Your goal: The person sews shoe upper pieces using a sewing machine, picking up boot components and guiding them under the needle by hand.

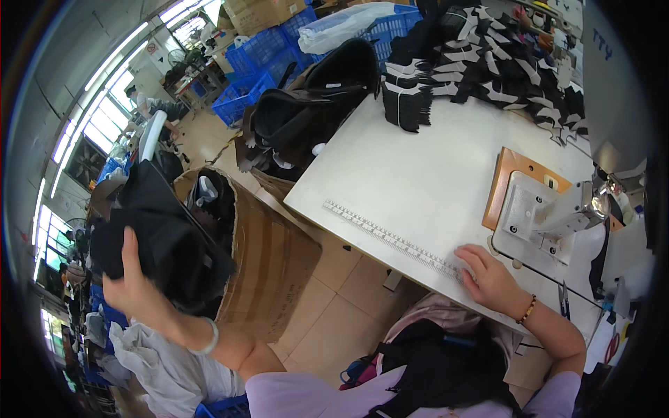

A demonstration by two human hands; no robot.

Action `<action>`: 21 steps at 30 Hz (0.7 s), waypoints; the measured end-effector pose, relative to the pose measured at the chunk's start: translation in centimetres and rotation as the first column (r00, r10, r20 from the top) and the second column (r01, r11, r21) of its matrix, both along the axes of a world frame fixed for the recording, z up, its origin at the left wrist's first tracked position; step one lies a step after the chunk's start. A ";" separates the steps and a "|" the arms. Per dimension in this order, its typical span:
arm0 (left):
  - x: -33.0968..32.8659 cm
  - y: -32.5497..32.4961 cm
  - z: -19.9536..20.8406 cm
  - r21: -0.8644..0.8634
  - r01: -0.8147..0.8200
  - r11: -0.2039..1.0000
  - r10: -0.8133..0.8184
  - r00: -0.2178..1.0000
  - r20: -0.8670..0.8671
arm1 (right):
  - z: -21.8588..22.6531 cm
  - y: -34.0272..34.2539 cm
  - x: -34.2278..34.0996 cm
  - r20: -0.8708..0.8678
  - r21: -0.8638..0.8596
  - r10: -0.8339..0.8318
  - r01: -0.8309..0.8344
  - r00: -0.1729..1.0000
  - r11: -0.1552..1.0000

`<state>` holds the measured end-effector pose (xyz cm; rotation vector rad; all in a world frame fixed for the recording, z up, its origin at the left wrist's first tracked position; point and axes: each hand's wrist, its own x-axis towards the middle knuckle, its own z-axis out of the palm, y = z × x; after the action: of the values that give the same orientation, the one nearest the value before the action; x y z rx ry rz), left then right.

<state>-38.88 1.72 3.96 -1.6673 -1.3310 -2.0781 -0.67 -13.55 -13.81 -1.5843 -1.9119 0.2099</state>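
Far to the left, over a cardboard box, my left hand [132, 282] grips a black fabric piece [164, 244]. Its thumb points up along the fabric, and the other fingers are mostly hidden. My right hand [488, 279] rests at the near edge of the white worktable [418, 160], fingers slightly apart and nothing in them. Beside its fingertips ends a printed ruler strip [390, 237] that runs along the table's edge. To the right of that hand stands a sewing machine [550, 209] with a white base plate and a brown surround.
Several black and white cut pieces [481, 63] are heaped at the table's far side. An open cardboard box [268, 258] stands left of the table, with black goods [313, 90] beyond it. Blue crates [244, 94] are stacked farther back. Small scissors [563, 299] lie at the right.
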 end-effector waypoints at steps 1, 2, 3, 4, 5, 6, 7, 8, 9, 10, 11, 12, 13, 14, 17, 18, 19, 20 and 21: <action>0.7 -2.1 0.0 -0.002 -0.022 1.000 0.022 1.000 0.017 | 0.7 -0.1 -0.1 0.000 0.006 0.005 -0.005 1.000 1.000; 1.1 -3.7 -0.1 0.019 -0.005 1.000 0.005 1.000 -0.020 | 1.5 -0.3 -0.1 -0.010 0.059 0.004 -0.003 1.000 0.998; 1.3 -5.1 -0.3 0.022 -0.006 1.000 0.006 1.000 -0.026 | 2.3 -0.5 -0.2 -0.024 0.090 -0.011 0.013 1.000 0.996; 1.4 -6.1 -0.5 -0.013 0.107 0.994 -0.105 0.990 0.096 | 3.0 -0.6 -0.2 -0.027 0.111 -0.003 0.006 1.000 0.994; 1.5 -6.6 -0.6 -0.024 0.238 0.971 -0.228 0.952 0.202 | 3.6 -0.9 -0.2 -0.008 0.144 0.013 -0.012 1.000 0.990; 1.5 -6.6 -0.7 -0.044 0.241 0.969 -0.227 0.950 0.214 | 4.1 -1.1 -0.2 0.010 0.148 0.012 -0.014 1.000 0.989; 1.7 -6.2 -0.8 -0.044 0.363 0.931 -0.332 0.889 0.316 | 4.5 -1.2 -0.2 0.020 0.153 0.021 -0.024 1.000 0.988; 2.0 -5.6 -1.0 -0.043 0.441 0.896 -0.373 0.802 0.466 | 4.7 -1.4 -0.1 0.018 0.160 0.009 -0.012 1.000 0.987; 2.8 -4.7 -1.3 -0.066 0.396 0.916 -0.365 0.889 0.276 | 4.8 -1.6 0.0 0.012 0.173 0.000 -0.002 1.000 0.985; 3.5 -3.8 -1.2 -0.097 0.616 0.782 -0.471 0.685 0.556 | 4.9 -1.7 0.2 0.006 0.175 -0.014 0.013 1.000 0.985; 4.6 -3.1 -1.6 -0.117 0.695 0.709 -0.524 0.631 0.572 | 4.9 -1.9 0.4 0.015 0.185 -0.026 0.023 1.000 0.983; 6.0 -2.5 -2.0 -0.138 0.740 0.658 -0.528 0.584 0.616 | 4.9 -2.0 0.7 0.017 0.190 -0.041 0.037 0.999 0.981; 7.7 -2.0 -2.4 -0.173 0.800 0.575 -0.575 0.546 0.610 | 4.8 -2.1 0.9 0.041 0.211 -0.043 0.034 0.998 0.977; 9.4 -1.7 -2.7 -0.213 0.817 0.535 -0.560 0.532 0.635 | 4.8 -2.2 1.2 0.063 0.225 -0.052 0.036 0.997 0.974; 13.8 -2.3 -3.0 -0.354 0.882 0.312 -0.728 0.461 0.507 | 4.7 -2.1 2.1 0.058 0.263 -0.070 0.053 0.996 0.963; 15.1 -2.5 -2.9 -0.406 0.865 0.294 -0.741 0.475 0.475 | 4.7 -1.9 2.4 0.045 0.282 -0.068 0.052 0.997 0.958; 16.1 -2.6 -2.4 -0.496 0.834 0.244 -0.801 0.461 0.382 | 4.7 -1.8 2.6 0.054 0.322 -0.102 0.080 0.993 0.943; 16.9 -2.8 -2.1 -0.495 0.839 0.227 -0.811 0.444 0.381 | 4.6 -1.6 2.8 0.054 0.323 -0.123 0.099 0.991 0.941; 17.5 -3.1 -1.9 -0.562 0.787 0.256 -0.828 0.478 0.293 | 4.6 -1.5 3.0 -0.079 0.325 -0.123 0.142 0.989 0.935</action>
<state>-21.37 -1.43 2.06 -3.3233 -1.3842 -1.9726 2.29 -15.07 -9.20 -1.4543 -1.6843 -0.1170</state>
